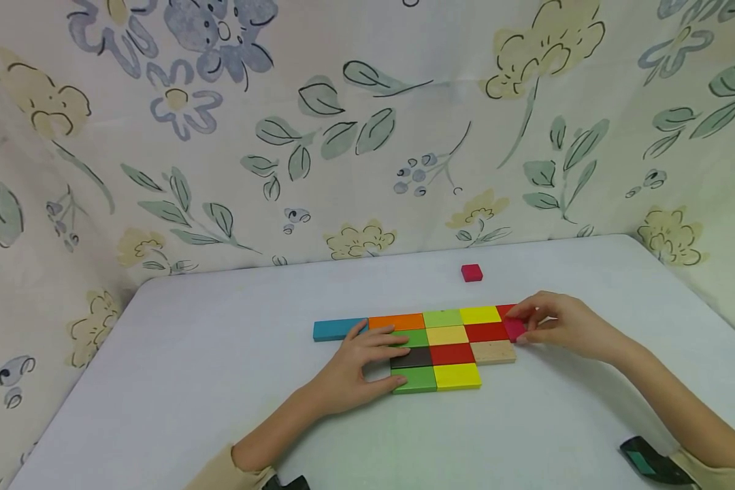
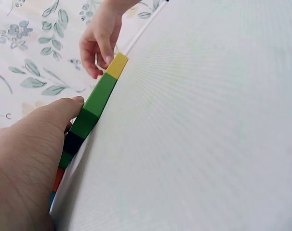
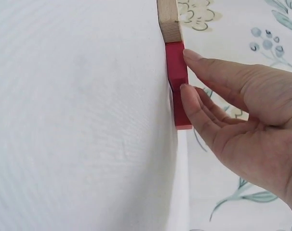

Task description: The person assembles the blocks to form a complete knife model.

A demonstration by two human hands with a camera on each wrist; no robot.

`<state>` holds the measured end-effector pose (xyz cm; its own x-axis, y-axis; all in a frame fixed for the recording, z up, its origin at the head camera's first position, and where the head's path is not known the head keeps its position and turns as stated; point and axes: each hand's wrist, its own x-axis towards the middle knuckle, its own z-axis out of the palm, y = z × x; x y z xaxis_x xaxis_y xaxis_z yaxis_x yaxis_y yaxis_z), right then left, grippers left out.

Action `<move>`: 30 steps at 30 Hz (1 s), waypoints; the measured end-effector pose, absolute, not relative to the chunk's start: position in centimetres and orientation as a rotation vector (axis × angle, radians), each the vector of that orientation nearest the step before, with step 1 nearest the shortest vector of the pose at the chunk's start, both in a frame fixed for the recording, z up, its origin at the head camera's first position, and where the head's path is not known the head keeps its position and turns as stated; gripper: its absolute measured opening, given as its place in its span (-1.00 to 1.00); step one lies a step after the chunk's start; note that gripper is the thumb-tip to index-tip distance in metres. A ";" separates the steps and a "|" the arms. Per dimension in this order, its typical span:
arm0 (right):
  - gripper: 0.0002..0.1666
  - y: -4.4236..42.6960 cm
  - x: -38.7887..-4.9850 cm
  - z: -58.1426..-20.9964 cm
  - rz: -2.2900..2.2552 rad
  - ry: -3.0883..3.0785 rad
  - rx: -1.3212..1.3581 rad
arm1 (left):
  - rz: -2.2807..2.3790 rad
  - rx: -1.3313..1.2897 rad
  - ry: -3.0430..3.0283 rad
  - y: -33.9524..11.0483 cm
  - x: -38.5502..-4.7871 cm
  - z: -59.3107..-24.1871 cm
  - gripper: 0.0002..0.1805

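Note:
Flat wooden blocks in several colours lie edge to edge in rows on the table. At their left end is my left hand [image 1: 350,371]. Its fingers are spread across the left ends of the green block [image 1: 412,337] and black block [image 1: 418,356], and the thumb touches the front green block [image 1: 414,381]. With thumb and fingers my right hand [image 1: 566,325] pinches a crimson block [image 3: 176,65] at the right end of the second row. This block meets a dark red block [image 1: 486,331] on its left. A plain wood block [image 1: 493,352] lies just in front.
Behind the rows, a small crimson block [image 1: 472,273] lies alone on the white table [image 1: 220,381]. The back row has a blue block [image 1: 337,331] jutting left, then an orange block [image 1: 396,321]. A flowered cloth [image 1: 367,136] hangs behind the table.

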<state>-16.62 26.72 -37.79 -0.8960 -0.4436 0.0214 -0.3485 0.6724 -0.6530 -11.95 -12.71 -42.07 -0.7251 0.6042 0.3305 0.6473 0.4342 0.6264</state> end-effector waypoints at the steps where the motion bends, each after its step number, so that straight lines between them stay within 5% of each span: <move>1: -0.56 26.8 -16.6 -37.7 -1.032 2.740 -0.651 | -1.180 -1.142 -2.612 -12.7 -12.0 -42.1 -0.55; 30: -0.48 23.8 -22.0 -34.7 -0.985 2.776 -0.550 | -1.189 -1.139 -2.627 -12.7 -12.0 -42.0 -0.55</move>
